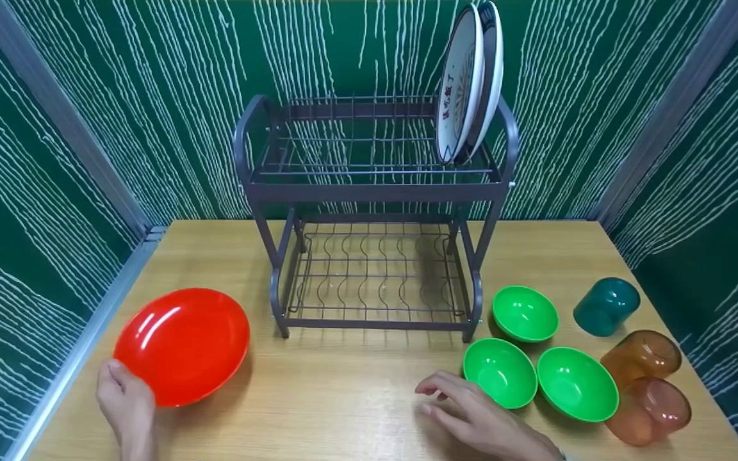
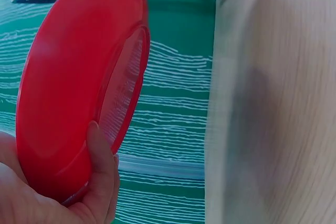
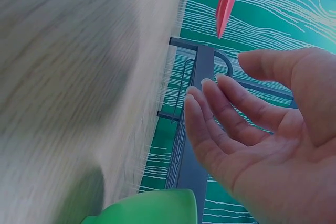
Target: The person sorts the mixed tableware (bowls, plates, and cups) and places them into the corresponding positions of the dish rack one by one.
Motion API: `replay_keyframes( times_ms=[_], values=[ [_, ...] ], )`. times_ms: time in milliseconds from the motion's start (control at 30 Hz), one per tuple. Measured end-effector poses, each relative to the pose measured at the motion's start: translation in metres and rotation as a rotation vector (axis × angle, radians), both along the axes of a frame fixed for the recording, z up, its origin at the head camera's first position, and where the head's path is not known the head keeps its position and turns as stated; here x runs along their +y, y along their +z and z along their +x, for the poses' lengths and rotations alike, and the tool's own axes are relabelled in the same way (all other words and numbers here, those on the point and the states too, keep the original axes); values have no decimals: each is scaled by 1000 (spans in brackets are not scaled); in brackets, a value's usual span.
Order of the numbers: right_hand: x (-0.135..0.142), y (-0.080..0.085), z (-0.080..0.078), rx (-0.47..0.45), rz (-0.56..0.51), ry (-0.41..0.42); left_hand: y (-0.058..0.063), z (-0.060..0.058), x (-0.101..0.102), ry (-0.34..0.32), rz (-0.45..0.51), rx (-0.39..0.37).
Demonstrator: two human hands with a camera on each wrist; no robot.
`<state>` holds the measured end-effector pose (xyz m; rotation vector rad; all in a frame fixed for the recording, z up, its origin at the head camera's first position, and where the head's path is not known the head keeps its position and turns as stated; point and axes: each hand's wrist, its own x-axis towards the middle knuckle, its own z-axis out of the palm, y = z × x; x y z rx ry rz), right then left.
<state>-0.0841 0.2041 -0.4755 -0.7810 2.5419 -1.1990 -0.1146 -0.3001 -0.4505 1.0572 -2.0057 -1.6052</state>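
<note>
A red plate (image 1: 183, 346) is held above the left side of the table by my left hand (image 1: 127, 403), which pinches its near-left rim. In the left wrist view the underside of the red plate (image 2: 68, 87) shows, with fingers reaching under it and the thumb side partly hidden. My right hand (image 1: 478, 416) hovers beside the green bowls, holding nothing, its fingers loosely bent; the palm of the right hand (image 3: 268, 140) shows in the right wrist view. Nearest to it is a green bowl (image 1: 500, 372); two more, a far bowl (image 1: 526, 314) and a right bowl (image 1: 577, 384), stand close by.
A dark two-tier dish rack (image 1: 375, 192) stands at the table's back middle. Two patterned plates (image 1: 459, 89) lean upright at its top right. A teal cup (image 1: 607, 307), an amber cup (image 1: 641, 355) and a pinkish cup (image 1: 649, 411) stand along the right side. Green walls enclose the table (image 1: 343, 390).
</note>
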Motion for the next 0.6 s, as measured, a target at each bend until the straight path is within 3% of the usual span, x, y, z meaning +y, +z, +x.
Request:
replay_keyframes(
  times_ms=[200, 600],
  values=[
    [-2, 1, -1, -68, 18, -19, 7, 1, 6, -4, 55, -74],
    [-3, 2, -2, -104, 45, -50, 16, 10, 23, -36, 68, -54]
  ],
)
